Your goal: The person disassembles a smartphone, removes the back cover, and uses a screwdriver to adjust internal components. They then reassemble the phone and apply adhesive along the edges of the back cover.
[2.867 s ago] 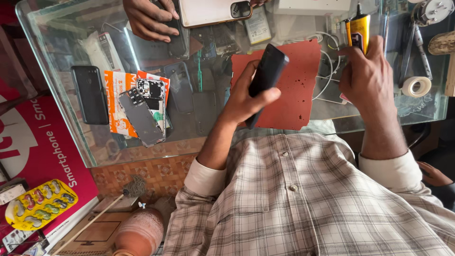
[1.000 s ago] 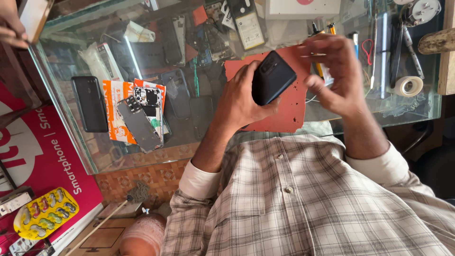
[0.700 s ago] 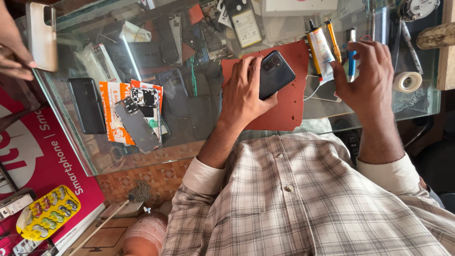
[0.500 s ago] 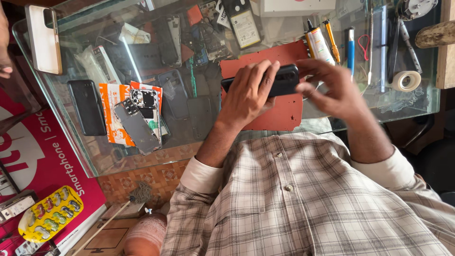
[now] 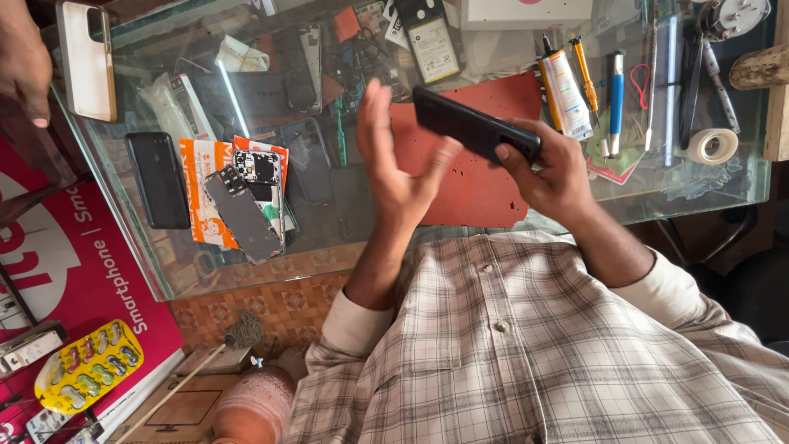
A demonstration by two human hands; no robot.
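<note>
Possession of the black phone (image 5: 475,125) has passed from one hand to the other: half a second ago it was clasped by the left hand over the red mat, and now it is gripped by the right hand (image 5: 552,171) alone, fingers and thumb closed round its lower end, the handset tilted and held in the air above the red mat (image 5: 472,185). The left hand (image 5: 394,160) is seen opened and empty, palm turned toward the phone, fingers spread upward, with only the fingertip region close to the handset's underside; whether it touches cannot be told. The change suggests that the phone has been handed across so that it may be examined or worked on from another side. On the glass counter (image 5: 131,214) several things lie apart from the hands: a dark phone (image 5: 158,179) at the left, an opened handset (image 5: 246,201) on an orange card, a glue tube (image 5: 565,89), a blue pen (image 5: 615,99) and a roll of tape (image 5: 712,145) at the right. A pale phone (image 5: 86,59) is held by another person's hand (image 5: 25,66) at the far left.
</note>
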